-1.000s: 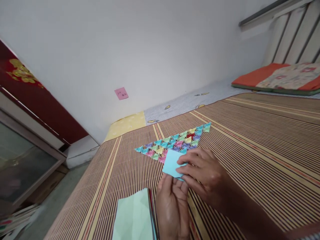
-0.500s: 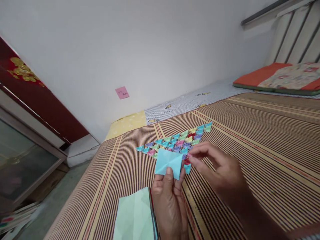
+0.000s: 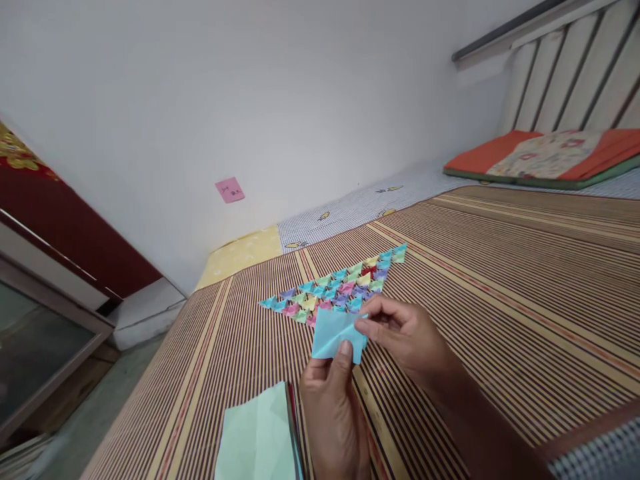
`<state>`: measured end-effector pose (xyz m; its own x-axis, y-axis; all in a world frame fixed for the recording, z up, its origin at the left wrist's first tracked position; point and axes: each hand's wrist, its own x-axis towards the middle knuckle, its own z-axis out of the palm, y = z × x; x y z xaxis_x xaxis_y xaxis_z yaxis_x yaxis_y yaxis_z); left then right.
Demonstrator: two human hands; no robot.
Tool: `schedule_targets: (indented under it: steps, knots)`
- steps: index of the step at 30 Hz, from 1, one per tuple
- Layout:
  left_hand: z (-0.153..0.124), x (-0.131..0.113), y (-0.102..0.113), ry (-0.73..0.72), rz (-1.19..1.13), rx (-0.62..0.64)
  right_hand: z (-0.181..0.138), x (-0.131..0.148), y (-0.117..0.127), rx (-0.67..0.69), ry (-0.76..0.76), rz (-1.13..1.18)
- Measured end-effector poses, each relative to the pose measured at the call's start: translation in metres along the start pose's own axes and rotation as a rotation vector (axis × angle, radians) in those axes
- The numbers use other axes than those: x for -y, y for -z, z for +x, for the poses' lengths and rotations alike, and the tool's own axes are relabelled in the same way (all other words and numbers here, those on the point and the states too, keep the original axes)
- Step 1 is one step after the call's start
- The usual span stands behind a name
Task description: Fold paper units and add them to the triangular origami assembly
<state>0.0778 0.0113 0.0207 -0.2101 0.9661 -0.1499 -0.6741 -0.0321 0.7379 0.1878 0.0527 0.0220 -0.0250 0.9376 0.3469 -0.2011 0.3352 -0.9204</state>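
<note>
A small light blue sheet of paper (image 3: 336,331), partly folded, is held above the striped mat (image 3: 500,280). My left hand (image 3: 333,413) pinches its lower edge with thumb and fingers. My right hand (image 3: 407,337) pinches its upper right corner. Just beyond the sheet lies a flat triangle of many small folded paper pieces (image 3: 340,287) in blue, green, pink, yellow and red.
A stack of coloured paper with a pale green sheet on top (image 3: 257,440) lies near my left wrist. An orange and patterned cushion (image 3: 545,157) rests at the far right by a slatted headboard. A pink note (image 3: 230,190) sticks on the white wall. A dark red cabinet (image 3: 60,227) stands at the left.
My right hand lifted off the blue sheet, then came back to pinch its upper right corner. The sheet opened out from a fold. The view shifted slightly to the right.
</note>
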Motion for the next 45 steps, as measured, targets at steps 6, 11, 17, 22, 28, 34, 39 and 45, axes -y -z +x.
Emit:
schedule_targets:
  steps: [6, 11, 17, 22, 28, 34, 39, 45]
  knots:
    - [-0.001, -0.001, 0.001, 0.03, -0.067, -0.049, -0.002, -0.01, -0.004, 0.121, -0.129, 0.069]
    - [0.0, -0.008, 0.004, 0.107, -0.066, -0.099, -0.002, -0.006, 0.001, 0.084, -0.06, -0.099]
    - [0.004, -0.009, 0.002, 0.118, -0.118, -0.127, 0.0, -0.001, 0.007, 0.123, -0.088, -0.082]
    - [0.005, -0.007, 0.005, 0.104, -0.123, -0.114, 0.004, -0.007, 0.01, 0.17, -0.202, -0.07]
    - [0.006, -0.006, 0.008, 0.121, -0.104, -0.085, 0.003, -0.009, 0.01, 0.268, -0.248, 0.003]
    - [0.008, -0.004, 0.01, 0.079, -0.149, -0.125, 0.0, -0.007, 0.01, 0.348, -0.262, -0.061]
    - [0.012, -0.01, 0.009, 0.139, -0.176, -0.156, -0.002, -0.006, 0.006, 0.353, -0.229, -0.19]
    - [0.015, -0.011, 0.009, 0.077, -0.216, -0.24, -0.003, -0.01, 0.01, 0.411, -0.134, -0.247]
